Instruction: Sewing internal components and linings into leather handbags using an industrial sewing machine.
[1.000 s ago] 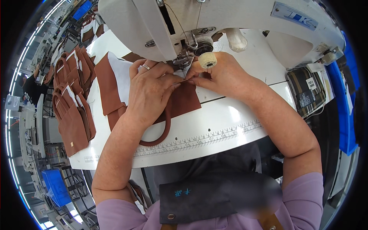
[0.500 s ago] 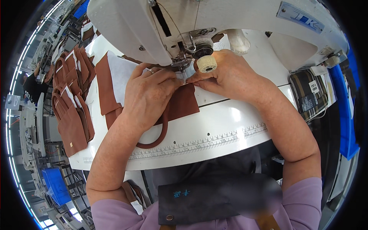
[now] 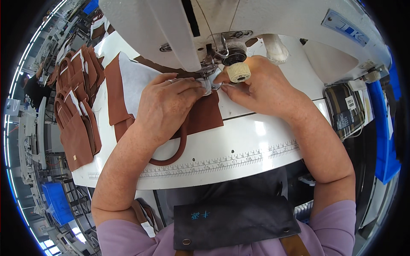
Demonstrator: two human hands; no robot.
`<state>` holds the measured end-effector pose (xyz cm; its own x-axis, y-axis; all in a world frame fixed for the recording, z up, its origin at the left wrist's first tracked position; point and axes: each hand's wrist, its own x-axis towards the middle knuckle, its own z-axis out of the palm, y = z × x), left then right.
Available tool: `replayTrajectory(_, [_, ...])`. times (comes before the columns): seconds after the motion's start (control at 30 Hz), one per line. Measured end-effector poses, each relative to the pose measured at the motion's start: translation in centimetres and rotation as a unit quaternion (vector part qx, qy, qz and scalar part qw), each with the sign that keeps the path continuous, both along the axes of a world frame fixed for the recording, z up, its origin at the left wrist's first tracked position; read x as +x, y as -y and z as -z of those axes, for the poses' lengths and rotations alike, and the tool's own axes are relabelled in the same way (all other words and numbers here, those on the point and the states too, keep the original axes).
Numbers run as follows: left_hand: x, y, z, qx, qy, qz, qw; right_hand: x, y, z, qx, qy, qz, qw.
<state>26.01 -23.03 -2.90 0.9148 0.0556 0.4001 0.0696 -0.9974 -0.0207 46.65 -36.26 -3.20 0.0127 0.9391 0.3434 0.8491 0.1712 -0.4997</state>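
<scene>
Brown panel [image 3: 208, 114]: I see it lying flat in the middle of the desk [image 3: 213, 138], partly under the left hand, set back from the front edge; its far end runs toward the presser foot.
Handle: a rounded brown loop [image 3: 184, 138] curves from beneath the left hand toward the front edge.
Hands: the left hand [image 3: 171, 102] rests palm down over the brown work, its fingertips on a small white piece [image 3: 206, 88] at the foot; the right hand [image 3: 262, 87] has thumb and fingers bent in at that piece's right side. From my view I cannot tell whether either pinches it.
Desk surface: white and glossy, with a printed scale [image 3: 220, 165] along the curved front edge.
Sewing machine: its pale body [image 3: 141, 30] spans the far side of the desk, a cream knob [image 3: 239, 72] hanging by the right hand.
Left edge: brown handled pieces [image 3: 77, 136] are stacked there, pale layers showing between.
Right edge: a plaid pouch [image 3: 344, 102] lies there; I cannot see inside.
Blue containers: a tray [image 3: 384, 147] stands beyond the right edge, a crate [image 3: 57, 202] beyond the left; their contents are unclear to me.
Room: machines and strip lights line the left; a person in dark clothing [image 3: 36, 97] is among them.
</scene>
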Motion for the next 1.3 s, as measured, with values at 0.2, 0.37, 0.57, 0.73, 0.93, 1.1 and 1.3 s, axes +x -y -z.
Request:
replayTrajectory(0.2, [0.3, 0.1, 0.1, -0.01, 0.035, 0.008, 0.999, -0.4, -0.4, 1.2, 0.064, 0.084, -0.037, 0.994])
replayTrajectory(0.37, [0.3, -0.3, 0.0, -0.016, 0.045, 0.023, 0.999, -0.4, -0.3, 1.2, 0.088, 0.106, -0.044, 0.989])
replayTrajectory(0.57, [0.5, -1.1, 0.5, -0.022, 0.053, 0.038, 0.998, -0.5, -0.3, 1.2, 0.067, 0.115, -0.029, 0.991])
replayTrajectory(0.73, [0.9, -2.0, 0.2, -0.022, 0.045, 0.046, 0.998, -0.4, -0.6, 1.8, 0.085, 0.113, -0.012, 0.99])
replayTrajectory(0.93, [1.1, -2.9, 0.6, 0.001, 0.058, 0.041, 0.997, -0.1, -0.9, 2.0, 0.079, 0.115, -0.004, 0.99])
replayTrajectory(1.1, [1.3, -3.3, 0.6, -0.017, 0.063, 0.066, 0.996, 0.1, -0.6, 1.6, 0.033, 0.04, 0.024, 0.998])
replayTrajectory(1.3, [1.3, -3.2, 0.6, -0.029, 0.063, 0.062, 0.996, 0.0, -0.4, -0.9, -0.128, -0.178, 0.154, 0.963])
